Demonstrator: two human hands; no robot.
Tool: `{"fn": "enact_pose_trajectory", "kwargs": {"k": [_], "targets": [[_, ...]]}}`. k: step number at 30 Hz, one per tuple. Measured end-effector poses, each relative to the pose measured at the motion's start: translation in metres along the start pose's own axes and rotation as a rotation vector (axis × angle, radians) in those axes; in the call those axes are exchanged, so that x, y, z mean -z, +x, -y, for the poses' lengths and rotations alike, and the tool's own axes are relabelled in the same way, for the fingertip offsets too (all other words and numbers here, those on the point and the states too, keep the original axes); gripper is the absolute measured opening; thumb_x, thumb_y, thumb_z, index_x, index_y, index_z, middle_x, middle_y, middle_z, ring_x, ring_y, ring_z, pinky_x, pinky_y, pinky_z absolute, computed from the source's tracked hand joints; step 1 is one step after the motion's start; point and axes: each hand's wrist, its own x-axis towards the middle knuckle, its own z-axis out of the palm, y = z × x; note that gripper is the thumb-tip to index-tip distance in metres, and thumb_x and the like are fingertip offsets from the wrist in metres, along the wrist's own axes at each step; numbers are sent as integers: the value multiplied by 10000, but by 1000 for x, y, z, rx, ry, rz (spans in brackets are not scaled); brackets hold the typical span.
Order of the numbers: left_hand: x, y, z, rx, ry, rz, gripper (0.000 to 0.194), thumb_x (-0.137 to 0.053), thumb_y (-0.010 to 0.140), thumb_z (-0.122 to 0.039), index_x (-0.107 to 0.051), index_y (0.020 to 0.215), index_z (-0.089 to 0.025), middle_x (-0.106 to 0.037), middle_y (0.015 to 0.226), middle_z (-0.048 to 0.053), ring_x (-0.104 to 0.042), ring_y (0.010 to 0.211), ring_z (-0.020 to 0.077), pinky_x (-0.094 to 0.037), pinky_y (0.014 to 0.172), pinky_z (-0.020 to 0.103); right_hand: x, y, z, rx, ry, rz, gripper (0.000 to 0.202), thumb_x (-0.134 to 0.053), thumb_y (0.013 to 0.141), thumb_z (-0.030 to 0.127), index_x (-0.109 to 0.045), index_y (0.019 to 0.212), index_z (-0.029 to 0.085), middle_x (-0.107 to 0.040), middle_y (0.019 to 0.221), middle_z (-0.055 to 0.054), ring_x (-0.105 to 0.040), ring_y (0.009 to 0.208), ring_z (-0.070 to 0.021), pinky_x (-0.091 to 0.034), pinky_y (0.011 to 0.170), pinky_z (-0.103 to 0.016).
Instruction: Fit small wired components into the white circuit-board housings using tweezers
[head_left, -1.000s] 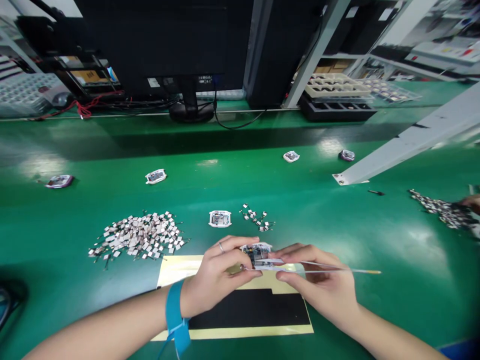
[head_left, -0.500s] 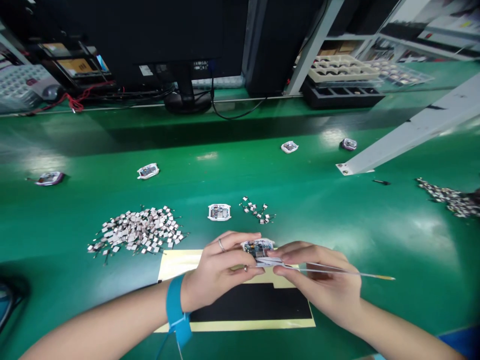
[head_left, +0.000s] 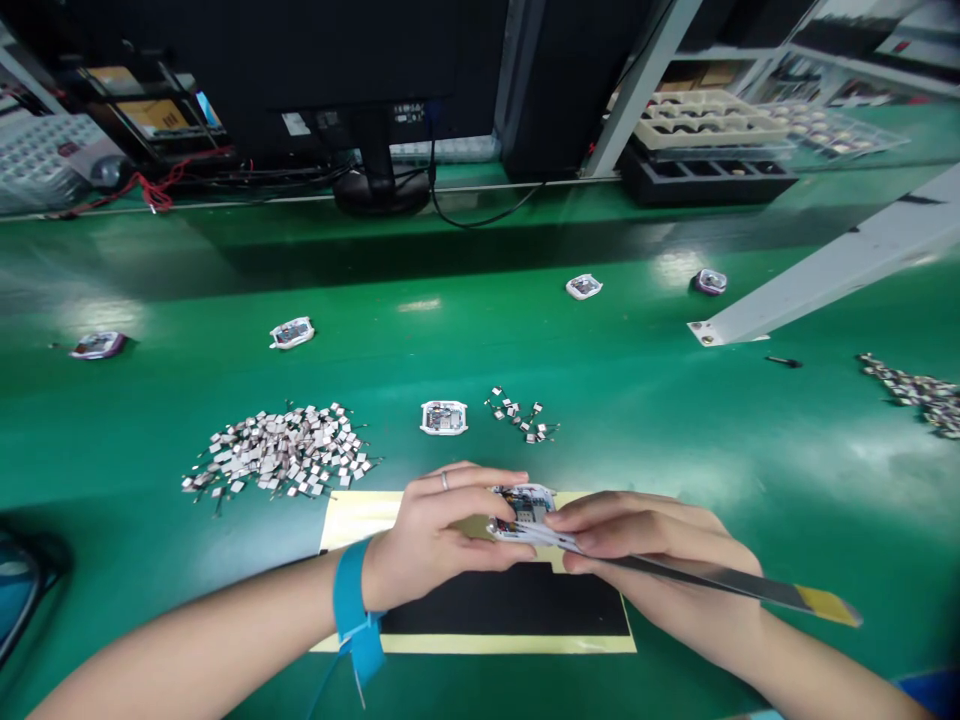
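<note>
Centrally, both forearms extended forward over the green bench, hands meeting just above a yellow-edged black mat.

Left hand: wrist bearing a blue strap, ring on one finger. Thumb and fingers curled and closed around the near-left edge of a small white-framed circuit module, held slightly raised over the mat's far edge. Grip firm, component side facing up.

Right hand: palm down, fingers drawn together and pinched shut on a pair of tweezers. Tweezer tips directed left, touching the module's near-right edge beside the left thumb; rear end, yellow-tipped, projecting right and past the wrist. Whether anything sits between the tips: cannot tell.

Surroundings noted:
- Large heap of small metallic parts left of the hands, well apart from the mat's corner.
- Second module lying flat just beyond the hands, small scatter of the same parts beside it on the right.
- Further modules spread farther back on the bench, one at far left, one at centre-left, two at right.
- Another heap of parts at the right edge.
- Monitor stand and stacked trays along the rear.
</note>
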Motion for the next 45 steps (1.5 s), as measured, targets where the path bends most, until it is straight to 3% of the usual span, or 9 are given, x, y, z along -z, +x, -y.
{"fn": "enact_pose_trajectory", "kwargs": {"k": [12, 30, 45], "targets": [[-2, 0, 2, 10, -12, -7, 210, -735, 635, -242, -590, 696, -103, -660, 908, 132, -633, 750, 145, -494, 677, 210, 5, -6, -1, -25, -43, 85, 324, -618, 694, -73, -597, 929, 148, -627, 963, -44, -605, 889, -151, -525, 787, -244], [-1, 1, 1, 35, -17, -7, 254, -744, 621, -261, -597, 770, -116, -664, 908, 113, -636, 743, 145, -507, 659, 220, -1, 3, 1, -33, 62, -10, 200, -628, 726, -4, -632, 878, 126, -660, 835, -74, -638, 789, -175, -559, 697, -265], [0, -1, 2, -36, -25, -13, 260, -759, 604, -219, -590, 753, -89, -653, 921, 145, -625, 755, 145, -506, 686, 221, 3, -1, 1, 21, 40, 67, 287, -600, 716, -64, -600, 938, 118, -654, 859, -67, -622, 853, -174, -547, 732, -280]]}}
